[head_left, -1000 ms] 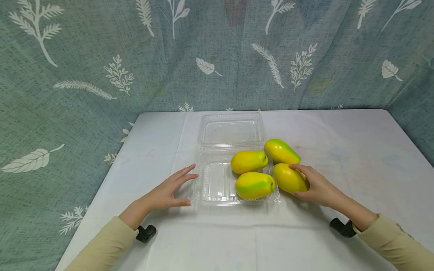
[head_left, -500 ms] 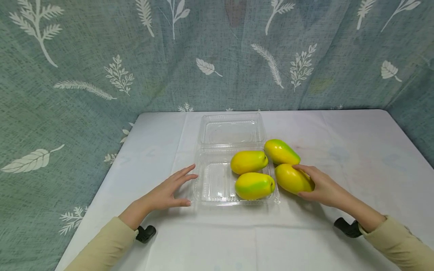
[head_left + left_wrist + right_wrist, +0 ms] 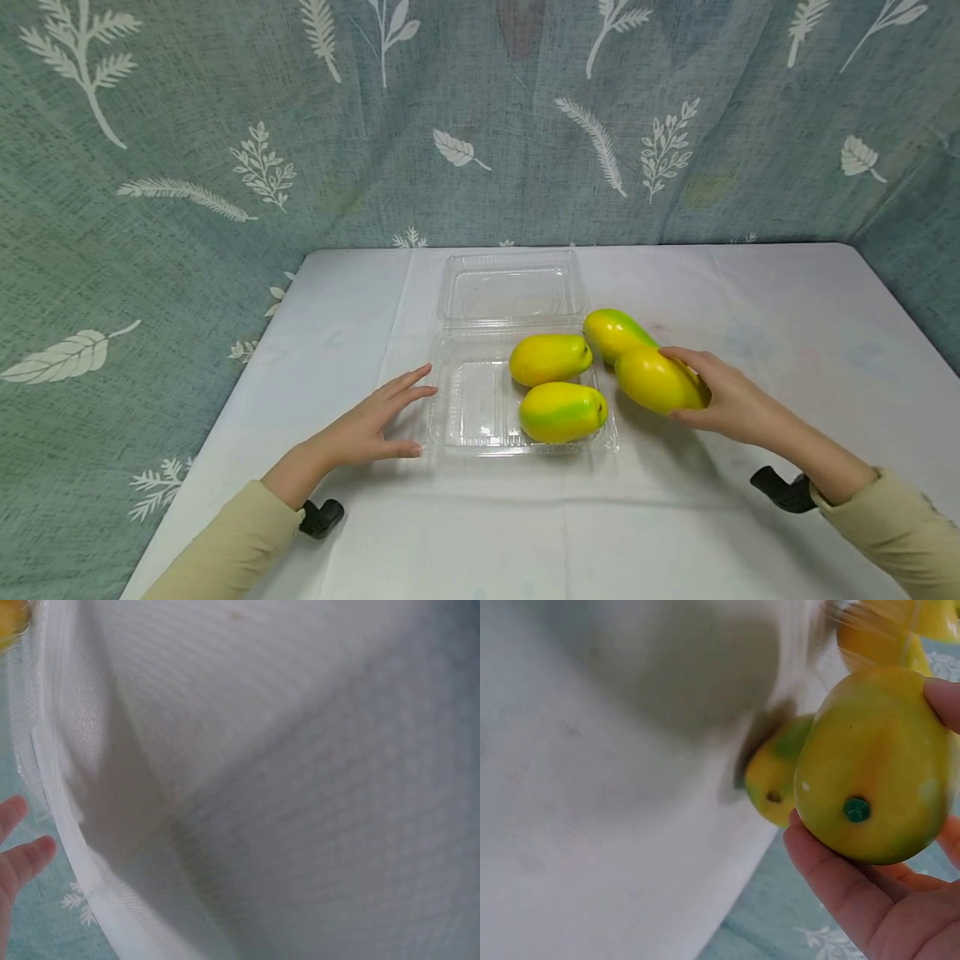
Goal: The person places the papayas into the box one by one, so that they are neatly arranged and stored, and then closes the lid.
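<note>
From the head cam my right hand (image 3: 731,402) is wrapped around one mango (image 3: 660,380), lifted just off the table (image 3: 787,317) right of the clear clamshell tray (image 3: 472,408), while my left hand (image 3: 367,429) lies flat and relaxed against the tray's left edge. Left wrist cam is mostly blurry white cloth with two fingertips (image 3: 30,855) poking in. Right wrist cam shows fingers cupping the mango, stem end (image 3: 856,808) facing the lens, so I'd carry it low into the tray's bare left half, clear of the two mangoes (image 3: 550,358) already inside.

white table (image 3: 787,317), clear clamshell tray (image 3: 468,417), mango (image 3: 611,332)
</note>
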A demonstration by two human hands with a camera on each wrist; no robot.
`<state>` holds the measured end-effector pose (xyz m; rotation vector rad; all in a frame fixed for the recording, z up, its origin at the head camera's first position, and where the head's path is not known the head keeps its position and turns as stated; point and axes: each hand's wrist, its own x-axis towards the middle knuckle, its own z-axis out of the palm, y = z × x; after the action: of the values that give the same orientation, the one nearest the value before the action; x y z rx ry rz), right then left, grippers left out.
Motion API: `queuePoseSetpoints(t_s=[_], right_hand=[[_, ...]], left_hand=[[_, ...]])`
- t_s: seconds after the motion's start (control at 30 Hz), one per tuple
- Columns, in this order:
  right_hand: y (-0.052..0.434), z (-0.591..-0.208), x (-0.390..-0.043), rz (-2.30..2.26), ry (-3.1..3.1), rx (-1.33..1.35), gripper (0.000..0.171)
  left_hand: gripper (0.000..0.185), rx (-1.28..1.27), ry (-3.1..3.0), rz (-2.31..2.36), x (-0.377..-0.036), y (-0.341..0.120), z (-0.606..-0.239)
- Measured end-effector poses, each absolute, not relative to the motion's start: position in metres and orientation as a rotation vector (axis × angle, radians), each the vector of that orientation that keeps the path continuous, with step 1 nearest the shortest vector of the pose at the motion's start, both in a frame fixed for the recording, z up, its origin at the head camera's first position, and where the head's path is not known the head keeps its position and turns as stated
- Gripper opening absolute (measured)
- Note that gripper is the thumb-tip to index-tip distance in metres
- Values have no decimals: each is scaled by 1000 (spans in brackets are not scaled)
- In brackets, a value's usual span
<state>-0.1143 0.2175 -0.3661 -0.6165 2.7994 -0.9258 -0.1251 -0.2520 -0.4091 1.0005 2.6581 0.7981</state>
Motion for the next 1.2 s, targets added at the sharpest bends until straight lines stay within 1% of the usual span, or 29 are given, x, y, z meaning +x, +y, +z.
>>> queuePoseSetpoints(t_s=[0.47,0.77,1.2], right_hand=[[222,-344,-124,-990,2785,-692,68],[220,-329,-129,-952,2803,-708,70],[204,-305,-141,-942,2781,-779,69]], left_hand=[[73,996,2652,802,-126,-252,-410],[73,993,2649,813,-125,-253,-410],[73,995,2646,821,-124,-252,-408]])
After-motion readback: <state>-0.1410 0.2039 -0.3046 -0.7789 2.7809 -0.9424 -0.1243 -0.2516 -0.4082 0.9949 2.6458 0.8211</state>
